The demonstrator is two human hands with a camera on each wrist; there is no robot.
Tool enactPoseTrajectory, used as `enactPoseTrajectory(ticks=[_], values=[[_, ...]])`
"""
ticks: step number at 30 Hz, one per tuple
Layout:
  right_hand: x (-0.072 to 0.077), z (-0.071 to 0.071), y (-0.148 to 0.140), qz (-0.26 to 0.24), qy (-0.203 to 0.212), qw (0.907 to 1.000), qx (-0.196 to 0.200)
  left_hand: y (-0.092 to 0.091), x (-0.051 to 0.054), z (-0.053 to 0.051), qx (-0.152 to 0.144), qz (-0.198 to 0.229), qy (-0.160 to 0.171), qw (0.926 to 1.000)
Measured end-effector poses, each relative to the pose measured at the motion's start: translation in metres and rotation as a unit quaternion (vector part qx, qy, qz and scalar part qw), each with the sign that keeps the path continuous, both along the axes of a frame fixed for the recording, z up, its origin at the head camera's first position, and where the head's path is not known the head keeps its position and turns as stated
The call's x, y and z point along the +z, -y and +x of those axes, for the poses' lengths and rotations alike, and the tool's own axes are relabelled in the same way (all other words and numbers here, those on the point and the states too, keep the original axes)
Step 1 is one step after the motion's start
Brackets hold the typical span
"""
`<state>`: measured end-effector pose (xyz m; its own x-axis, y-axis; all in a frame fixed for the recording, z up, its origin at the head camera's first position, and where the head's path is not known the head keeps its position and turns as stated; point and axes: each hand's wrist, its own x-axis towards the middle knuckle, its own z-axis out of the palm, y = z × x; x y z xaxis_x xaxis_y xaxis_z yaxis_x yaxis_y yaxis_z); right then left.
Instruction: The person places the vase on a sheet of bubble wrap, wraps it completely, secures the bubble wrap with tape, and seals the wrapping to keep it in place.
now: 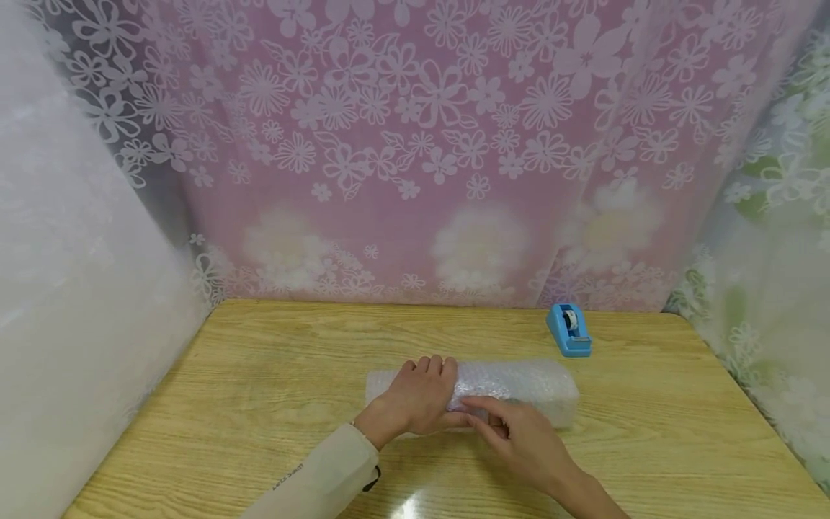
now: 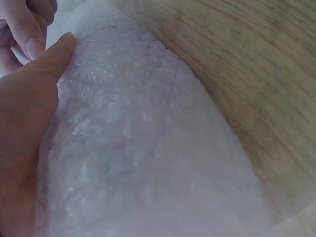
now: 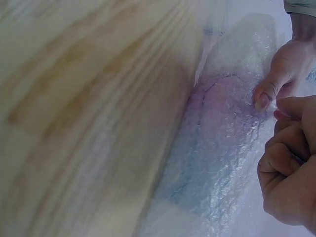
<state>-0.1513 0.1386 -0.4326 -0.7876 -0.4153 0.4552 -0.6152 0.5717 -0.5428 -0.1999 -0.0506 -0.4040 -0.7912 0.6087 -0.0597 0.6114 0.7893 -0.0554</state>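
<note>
A long bundle rolled in clear bubble wrap [image 1: 519, 386] lies crosswise on the table, with faint pink and blue tints showing through in the right wrist view. My left hand [image 1: 424, 396] grips it left of its middle, fingers over the top and thumb along the near side. Close by the left thumb, my right hand [image 1: 528, 443] has its thumb and forefinger together at the near side of the roll. Between those fingertips the right wrist view shows a small whitish piece [image 3: 275, 105], too small to tell whether tape or wrap. What the wrap encloses is hidden.
A blue tape dispenser [image 1: 570, 331] with a roll in it stands behind the bundle's right end. The wood-grain table [image 1: 272, 360] is bordered by a pink flowered curtain [image 1: 389, 180] at the back and pale curtains at both sides.
</note>
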Motion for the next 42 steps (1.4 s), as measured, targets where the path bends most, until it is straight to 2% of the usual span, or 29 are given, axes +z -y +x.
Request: enactPoseTrajectory(ticks=[10, 15, 19, 22, 28, 31, 37, 42], values=[[0.009, 0.000, 0.002, 0.080, -0.050, 0.9943, -0.050, 0.000, 0.001, -0.001, -0.001, -0.003, -0.001, 1.0000], [0.016, -0.002, 0.001, 0.068, -0.044, 0.9943, -0.068, -0.001, 0.001, -0.001, 0.004, -0.002, 0.005, 1.0000], [0.020, -0.007, -0.003, 0.058, -0.078, 0.9923, -0.077, -0.002, 0.002, -0.001, 0.007, -0.002, 0.011, 0.9999], [0.019, -0.012, -0.005, 0.063, -0.105, 0.9903, -0.066, -0.002, 0.003, -0.001, 0.008, -0.005, 0.009, 0.9999], [0.015, -0.022, -0.007, 0.070, -0.153, 0.9856, -0.014, -0.001, 0.003, 0.001, 0.000, -0.018, -0.021, 0.9996], [0.014, -0.026, -0.007, 0.072, -0.166, 0.9835, 0.004, -0.001, 0.003, 0.001, 0.000, -0.019, -0.024, 0.9995], [0.012, -0.033, -0.008, 0.058, -0.162, 0.9840, 0.047, -0.002, 0.001, 0.000, 0.000, -0.022, -0.024, 0.9995], [0.012, -0.034, -0.012, 0.066, -0.119, 0.9869, 0.087, -0.002, 0.001, 0.000, -0.006, -0.024, -0.031, 0.9992]])
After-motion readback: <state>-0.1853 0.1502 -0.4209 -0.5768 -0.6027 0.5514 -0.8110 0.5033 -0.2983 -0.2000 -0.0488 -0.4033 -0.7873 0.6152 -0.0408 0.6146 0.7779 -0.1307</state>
